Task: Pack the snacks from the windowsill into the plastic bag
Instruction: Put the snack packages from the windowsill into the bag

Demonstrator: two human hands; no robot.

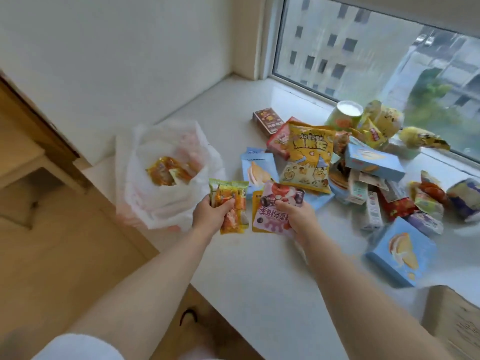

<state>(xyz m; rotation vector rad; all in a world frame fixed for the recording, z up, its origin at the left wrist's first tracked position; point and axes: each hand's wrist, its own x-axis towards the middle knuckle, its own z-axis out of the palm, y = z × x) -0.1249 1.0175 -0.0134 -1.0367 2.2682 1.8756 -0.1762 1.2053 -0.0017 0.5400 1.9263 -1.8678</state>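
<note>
White translucent plastic bag (166, 175) stands open on the windowsill (259, 268), just left of the snack pile (363, 172). Left hand (211, 213) fingers grip an orange crinkly packet (230, 206); right hand (298, 214) fingers pinch a pink glossy pouch (275, 209). Both look light, soft, probably slippery; mid-body holds seem best.

Soft daylight from the window (376, 61); wide-angle bending, edges blurred, shadows faint
</note>
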